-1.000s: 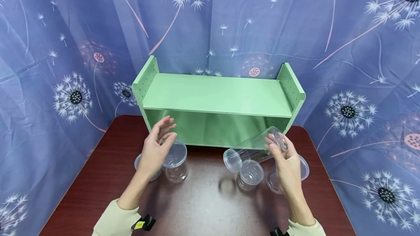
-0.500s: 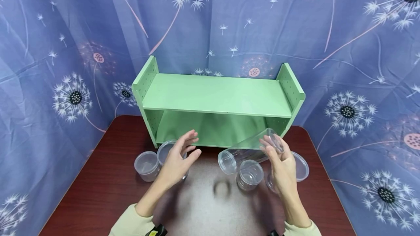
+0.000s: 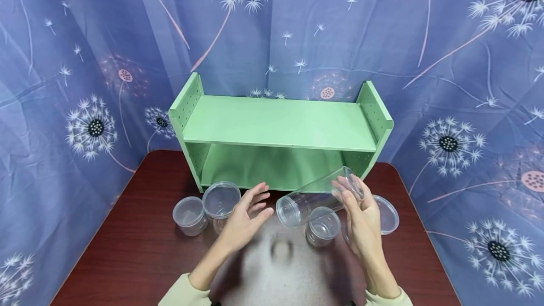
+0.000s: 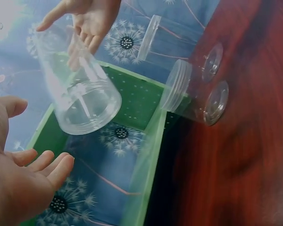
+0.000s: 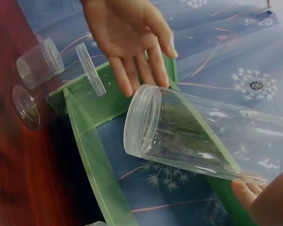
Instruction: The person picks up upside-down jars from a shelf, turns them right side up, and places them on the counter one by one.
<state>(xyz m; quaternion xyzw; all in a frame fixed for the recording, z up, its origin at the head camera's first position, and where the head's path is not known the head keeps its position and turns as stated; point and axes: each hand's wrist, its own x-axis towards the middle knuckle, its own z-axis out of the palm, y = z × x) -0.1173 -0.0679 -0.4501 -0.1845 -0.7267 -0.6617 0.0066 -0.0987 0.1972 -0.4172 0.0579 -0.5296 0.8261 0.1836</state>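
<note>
My right hand (image 3: 363, 211) grips a tall clear plastic jar (image 3: 316, 195) near one end, above the table in front of the shelf. The jar is tilted, and its ridged end points down and left. Close to that end is my left hand (image 3: 248, 221), fingers spread and relaxed, apart from the jar in the head view. In the right wrist view the fingertips of the left hand (image 5: 129, 42) appear near the jar's ridged rim (image 5: 141, 120); contact cannot be told. A small clear jar (image 3: 324, 230) stands below the held one.
A green two-level shelf (image 3: 280, 122) stands at the back of the dark red table (image 3: 127, 230). At left are a short clear jar (image 3: 190, 218) and a taller one (image 3: 221, 197), partly behind my left hand. Another clear jar (image 3: 387, 216) is partly hidden by my right hand.
My left hand has moved right, from over the left jars toward the held jar. The right hand has shifted slightly left with the jar still in its grip.
</note>
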